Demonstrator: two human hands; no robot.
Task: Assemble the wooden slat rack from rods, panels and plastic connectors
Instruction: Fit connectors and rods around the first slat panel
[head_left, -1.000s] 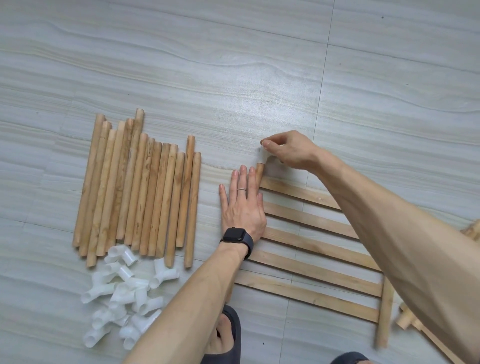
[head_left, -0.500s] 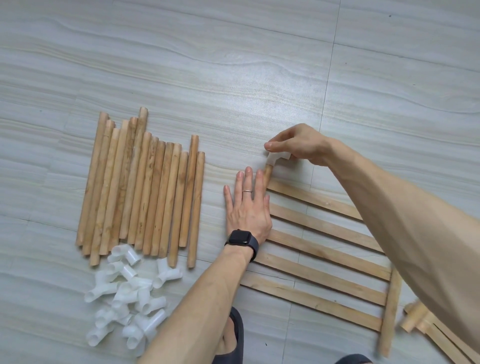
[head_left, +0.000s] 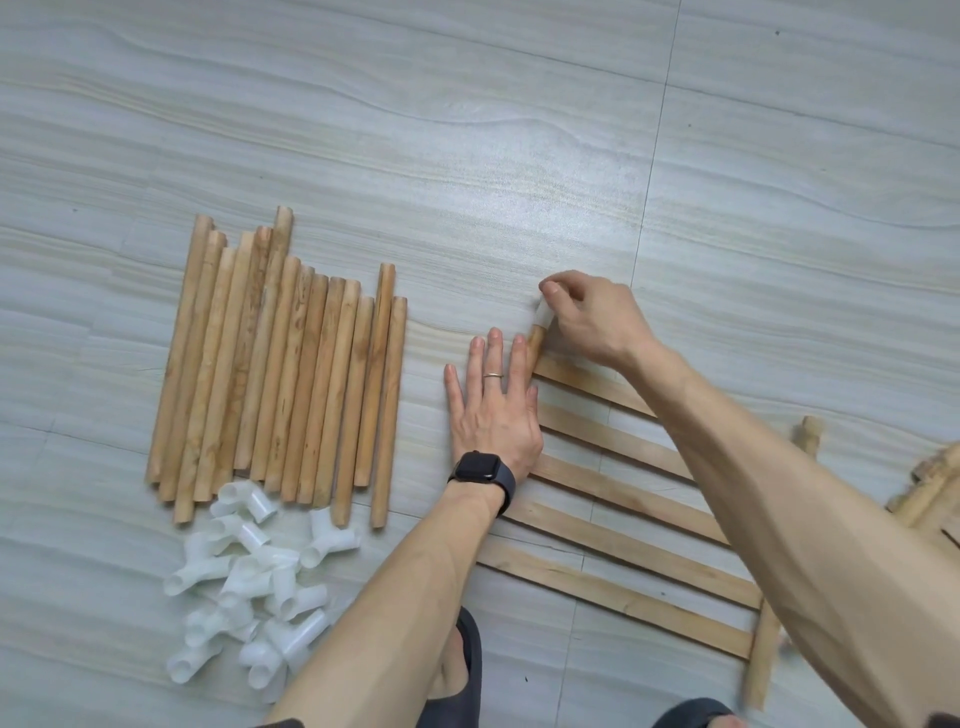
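A slatted wooden panel lies flat on the floor at the right. My left hand rests on its left edge with straight fingers, pressing it down. At the far tip of the panel's left side rod sits a white plastic connector, which my right hand grips with curled fingers and thumb. Most of the side rod is hidden under my left hand. Several loose wooden rods lie side by side at the left. A heap of white plastic connectors sits below the rods.
More wooden parts poke in at the right edge. A dark slipper shows at the bottom between my arms, another slipper at the bottom right. The grey tiled floor stretches away beyond the pieces.
My right hand has turned on the connector at the rod tip, now covering more of it. My left hand stays pressed on the panel edge.
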